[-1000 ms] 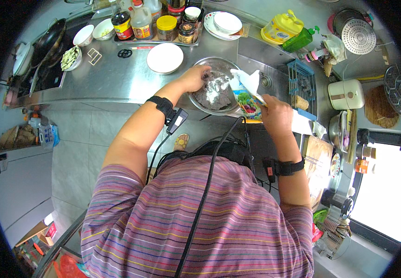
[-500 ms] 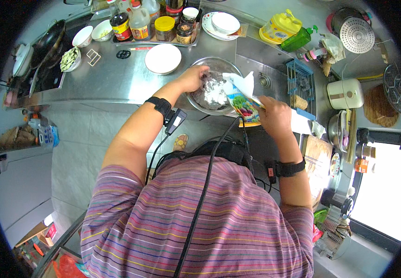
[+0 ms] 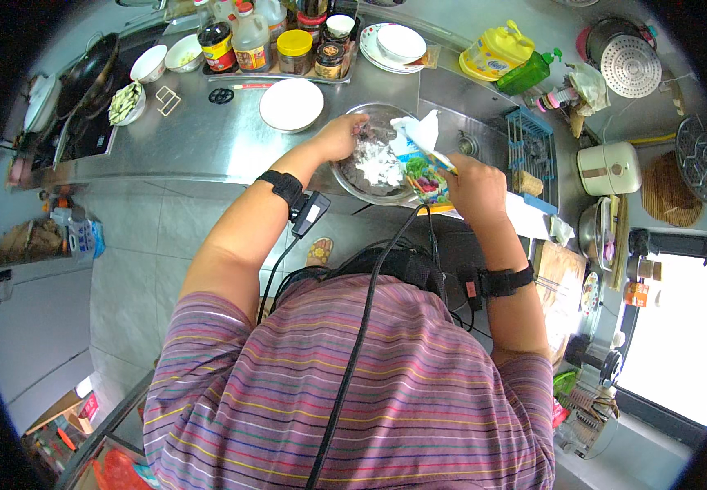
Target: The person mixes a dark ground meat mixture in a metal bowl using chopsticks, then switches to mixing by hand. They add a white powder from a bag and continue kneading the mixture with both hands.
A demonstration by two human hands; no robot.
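A round metal bowl (image 3: 352, 184) sits at the counter's front edge beside the sink. Dark, wet-looking pieces of food (image 3: 357, 175) lie in it under a heap of white powder (image 3: 379, 163). My left hand (image 3: 340, 137) reaches over the bowl's left rim with curled fingers; their tips are partly hidden, so I cannot tell what they grip. My right hand (image 3: 478, 188) is closed on a plastic packet (image 3: 425, 178) printed with vegetables, tilted over the bowl's right side, its white upper end beside the powder.
A white bowl (image 3: 291, 104) stands just left of the metal bowl. Behind are a tray of bottles and jars (image 3: 294, 54), and stacked plates with a bowl (image 3: 401, 43). The sink (image 3: 468, 145), a blue rack (image 3: 529, 139) and a rice cooker (image 3: 608, 167) are to the right.
My right hand has moved slightly left and up, and the packet leans further over the bowl. The white heap looks a little larger. My left hand stays at the rim.
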